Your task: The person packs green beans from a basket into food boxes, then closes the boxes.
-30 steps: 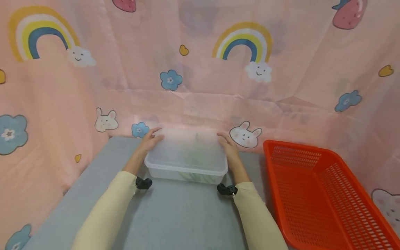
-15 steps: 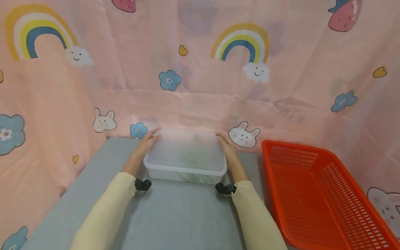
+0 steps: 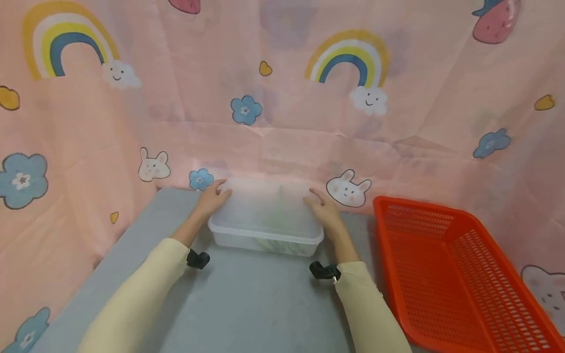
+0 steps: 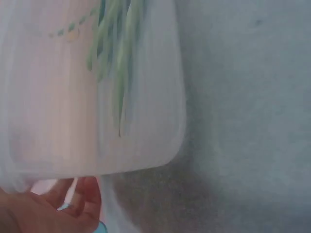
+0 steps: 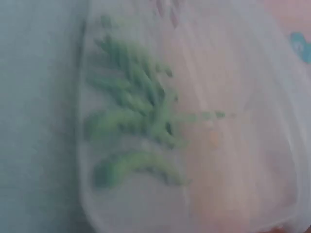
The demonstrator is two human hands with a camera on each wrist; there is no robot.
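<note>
Between both hands (image 3: pixel 212 200) (image 3: pixel 324 212) — a translucent lidded box (image 3: pixel 266 218), fingertips on its far corners.

Orange basket (image 3: pixel 446 274) on grey table (image 3: pixel 247 309).

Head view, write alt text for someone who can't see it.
Both hands, left hand and right hand, rest on a lidded translucent box of green vegetables on a grey table. An empty orange basket sits right.
</note>
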